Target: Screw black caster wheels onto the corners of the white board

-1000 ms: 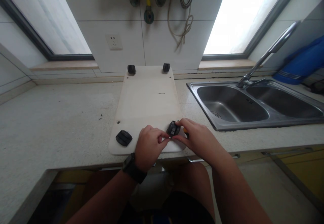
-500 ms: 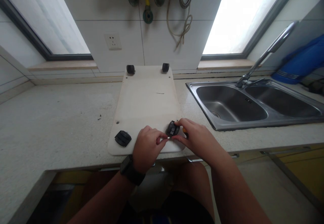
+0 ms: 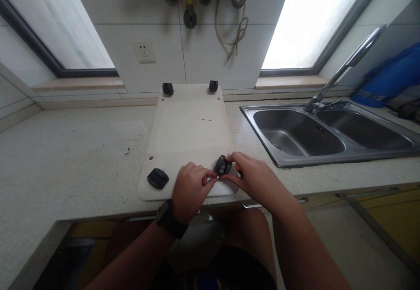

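A white board (image 3: 190, 128) lies on the counter with black twin-wheel casters at its corners. At the near right corner my right hand (image 3: 254, 174) has its thumb and fingers around a black caster (image 3: 222, 165), which looks tilted. Part of an orange-and-black handle (image 3: 239, 169) shows beneath that hand. My left hand (image 3: 192, 187), a dark watch on its wrist, pinches at the foot of this caster. A tiny shiny piece (image 3: 218, 176) shows at those fingertips, too small to name. Another black caster (image 3: 158, 179) sits at the near left corner.
Two more casters (image 3: 167, 89) stand at the board's far end by the wall. A thin dark strip (image 3: 206, 120) lies on the board. Small dark bits (image 3: 127, 151) lie on the counter to the left. A double steel sink (image 3: 278, 163) with a tap (image 3: 348, 64) is at the right.
The whole view has shifted very slightly. Both hands keep the same hold at the near right caster, with no clear movement.
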Tool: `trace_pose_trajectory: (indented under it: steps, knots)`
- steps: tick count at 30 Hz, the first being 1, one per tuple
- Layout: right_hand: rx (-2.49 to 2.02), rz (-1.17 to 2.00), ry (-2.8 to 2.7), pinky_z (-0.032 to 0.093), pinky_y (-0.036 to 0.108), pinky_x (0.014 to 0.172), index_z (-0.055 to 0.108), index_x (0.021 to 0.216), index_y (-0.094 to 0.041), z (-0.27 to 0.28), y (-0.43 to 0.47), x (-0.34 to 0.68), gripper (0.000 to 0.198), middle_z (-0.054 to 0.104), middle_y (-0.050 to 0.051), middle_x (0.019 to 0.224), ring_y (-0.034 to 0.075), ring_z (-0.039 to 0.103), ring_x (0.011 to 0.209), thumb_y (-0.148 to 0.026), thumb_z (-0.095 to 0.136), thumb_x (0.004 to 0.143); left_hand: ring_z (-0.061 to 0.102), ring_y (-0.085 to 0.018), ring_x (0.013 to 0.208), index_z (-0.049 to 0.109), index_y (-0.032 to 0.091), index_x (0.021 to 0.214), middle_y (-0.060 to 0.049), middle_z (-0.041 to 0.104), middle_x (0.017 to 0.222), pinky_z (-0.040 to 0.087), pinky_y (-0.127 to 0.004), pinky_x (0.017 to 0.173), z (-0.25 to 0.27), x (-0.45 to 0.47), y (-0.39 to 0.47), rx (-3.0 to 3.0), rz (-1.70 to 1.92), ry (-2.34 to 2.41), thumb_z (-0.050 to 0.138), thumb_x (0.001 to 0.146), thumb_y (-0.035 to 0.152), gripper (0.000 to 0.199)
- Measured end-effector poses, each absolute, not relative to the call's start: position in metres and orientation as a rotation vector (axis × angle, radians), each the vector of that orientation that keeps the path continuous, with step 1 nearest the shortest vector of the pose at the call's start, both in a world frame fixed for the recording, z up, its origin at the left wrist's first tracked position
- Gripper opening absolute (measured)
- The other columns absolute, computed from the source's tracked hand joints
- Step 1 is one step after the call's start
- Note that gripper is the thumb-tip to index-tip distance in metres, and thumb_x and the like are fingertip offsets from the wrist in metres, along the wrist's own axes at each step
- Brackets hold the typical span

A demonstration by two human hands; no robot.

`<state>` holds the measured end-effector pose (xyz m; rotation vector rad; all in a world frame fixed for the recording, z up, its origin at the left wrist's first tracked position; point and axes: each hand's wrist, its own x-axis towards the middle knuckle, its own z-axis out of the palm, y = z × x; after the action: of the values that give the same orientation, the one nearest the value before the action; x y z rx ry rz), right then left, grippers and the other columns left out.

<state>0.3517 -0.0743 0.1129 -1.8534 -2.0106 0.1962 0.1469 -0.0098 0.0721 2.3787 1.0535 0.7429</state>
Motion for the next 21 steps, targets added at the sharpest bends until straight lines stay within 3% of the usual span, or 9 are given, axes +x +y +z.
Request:
trace_pose_trajectory:
  steps: [21]
  knots:
    - [-1.866,0.185,-2.018,0.050,0.037,0.077,0.060,0.109,-0.025,0.1131,-0.0753,0.3515,0.025,0.077,0.006,0.113,0.028,0.074,0.094,-0.037,0.077,0.094,0.058,-0.025,0.082,0.078,0.025,0.087,0.000,0.069,0.073,0.037,-0.038,0.077,0.0797,0.1510,-0.0092,2.416,0.652,1.110,0.080,0.094,0.032,0.010]
